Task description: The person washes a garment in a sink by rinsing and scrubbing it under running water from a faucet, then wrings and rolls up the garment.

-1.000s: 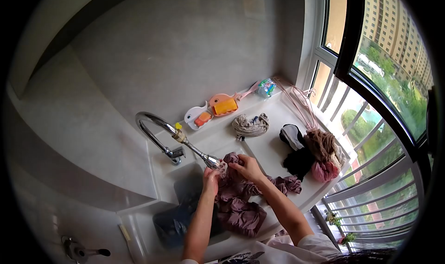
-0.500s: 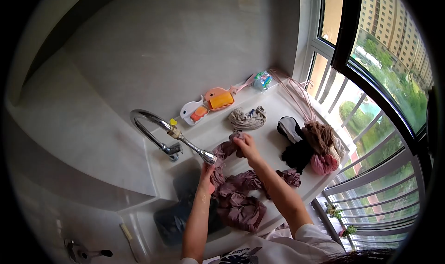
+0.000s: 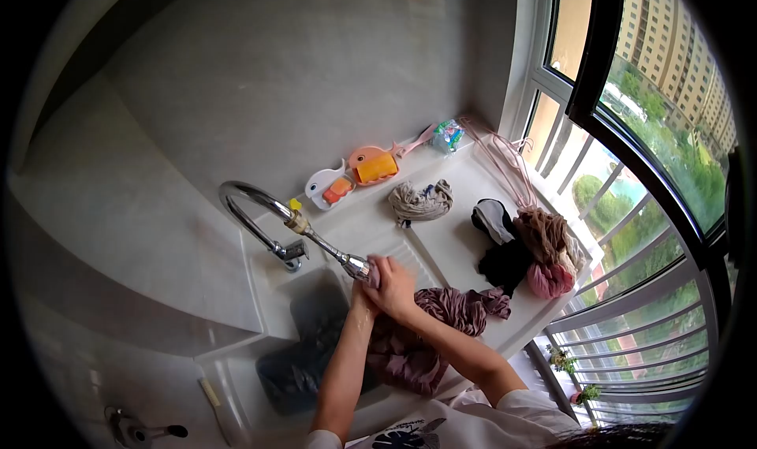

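Just below the spout of the chrome faucet (image 3: 356, 266), my two hands press together. My right hand (image 3: 394, 285) is closed on a bunched bit of mauve cloth, which shows by the spout. My left hand (image 3: 363, 301) is closed beneath and against it, its fingers mostly hidden. The rest of the wrinkled mauve garment (image 3: 461, 311) hangs behind my forearms, from the ribbed washboard slope down over the sink's front edge. Its exact kind is hidden by the folds. Left of my forearm, dark cloth lies in the water of the sink basin (image 3: 315, 287).
A twisted grey-beige cloth (image 3: 422, 202) lies at the back of the counter. Black, brown and pink clothes (image 3: 544, 240) are heaped on the right, near pink hangers (image 3: 512, 165). Fish-shaped soap holders (image 3: 374, 165) and a pink brush (image 3: 418, 140) line the wall. An open window (image 3: 595, 110) is on the right.
My right hand has come down and left to meet my left hand under the spout. The stretched part of the mauve garment is now gathered between them, baring the ribbed slope.
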A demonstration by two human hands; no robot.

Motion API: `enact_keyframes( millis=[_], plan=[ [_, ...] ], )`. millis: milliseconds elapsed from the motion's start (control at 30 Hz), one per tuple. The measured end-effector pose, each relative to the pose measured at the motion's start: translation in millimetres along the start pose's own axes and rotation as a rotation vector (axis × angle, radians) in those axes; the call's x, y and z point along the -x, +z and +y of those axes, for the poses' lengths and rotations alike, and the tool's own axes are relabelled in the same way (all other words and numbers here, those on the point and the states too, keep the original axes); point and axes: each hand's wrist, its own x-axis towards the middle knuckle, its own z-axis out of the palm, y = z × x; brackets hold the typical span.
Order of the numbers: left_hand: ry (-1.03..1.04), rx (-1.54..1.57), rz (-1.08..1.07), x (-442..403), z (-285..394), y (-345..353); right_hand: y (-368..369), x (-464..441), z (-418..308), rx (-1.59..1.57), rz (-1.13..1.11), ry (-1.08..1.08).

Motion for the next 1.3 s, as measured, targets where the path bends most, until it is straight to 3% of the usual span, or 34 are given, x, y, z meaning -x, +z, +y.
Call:
enact_keyframes(
  millis=[33,67,100,167,233,300,333,400,500,533,600,667,767,800,833,967,1000,1033,1133,1167,1233,1267,1300],
  plan=[
    [0.017,0.003,-0.052,-6.2,-2.8,-11.9,-1.9,14.0,-11.4,0.064,-0.131,-0.073],
    [0.033,0.008,-0.105,-12.2,-5.5,-23.7,1.5,22.8,-13.9,0.134,-0.147,-0.314],
    [0.049,0.013,-0.157,-18.0,-8.2,-35.3,1.6,22.3,-9.9,0.133,-0.152,-0.317],
    [-0.009,0.123,-0.3,-34.2,-34.2,-48.5,2.8,5.4,9.6,0.175,-0.123,-0.244],
    [-0.156,0.027,0.086,25.4,-1.6,19.3,19.0,-11.8,44.5,0.217,-0.076,-0.105],
    [-0.2,-0.013,-0.029,5.2,-7.0,-11.4,17.1,-10.2,33.1,0.134,0.052,0.006],
    [0.0,0.334,-0.376,10.1,-27.1,2.7,13.9,-3.6,18.0,0.123,0.01,-0.05],
    [0.214,0.67,-0.737,4.9,-39.5,3.9,4.3,19.8,-19.1,0.154,-0.035,-0.227],
    [0.026,0.28,-0.487,-20.3,-23.9,-71.1,13.6,23.0,-10.4,0.09,-0.082,-0.459],
    [-0.002,0.159,-0.413,-20.3,-20.8,-76.5,13.7,12.9,0.8,-0.02,-0.048,-0.398],
    [-0.194,0.068,-0.005,20.0,-0.6,-2.3,10.1,-14.9,23.7,0.097,-0.069,-0.247],
    [-0.21,-0.044,0.14,-1.5,-11.6,-26.2,10.1,-21.7,34.1,0.187,-0.009,-0.096],
    [-0.13,0.021,-0.404,-2.8,-2.7,-26.9,6.3,8.8,-7.4,0.074,-0.002,-0.242],
    [-0.107,0.073,-0.59,-0.9,-1.1,-23.7,3.1,17.2,-20.3,0.08,0.029,-0.437],
    [-0.124,0.032,-0.448,2.0,-3.3,-20.0,4.6,25.4,-23.6,0.109,-0.135,-0.44],
    [-0.193,-0.138,0.111,14.0,-11.7,-5.9,-6.7,-16.8,39.6,0.181,-0.137,-0.267],
    [-0.261,-0.064,0.081,0.6,-12.0,-11.1,-17.0,-28.2,54.3,0.277,-0.02,-0.284],
    [-0.306,-0.205,0.08,15.2,6.0,2.2,-30.4,-35.2,64.6,0.38,-0.011,-0.206],
    [-0.239,-0.424,0.092,1.1,27.8,-4.2,-69.4,-38.2,78.4,0.573,0.053,-0.109],
    [-0.209,-0.289,0.02,-13.5,26.3,-16.4,-76.5,-35.4,73.8,0.596,0.078,-0.107],
    [-0.027,-0.344,-0.057,-29.2,19.6,-19.5,-66.8,-25.9,70.6,0.411,-0.11,-0.172],
    [-0.029,-0.346,-0.056,-29.7,16.6,-25.6,-56.9,-22.0,67.2,0.164,-0.281,-0.157],
    [-0.031,-0.483,-0.203,-10.0,24.7,-1.8,-44.0,-16.2,67.9,0.086,-0.335,-0.213]
  ],
)
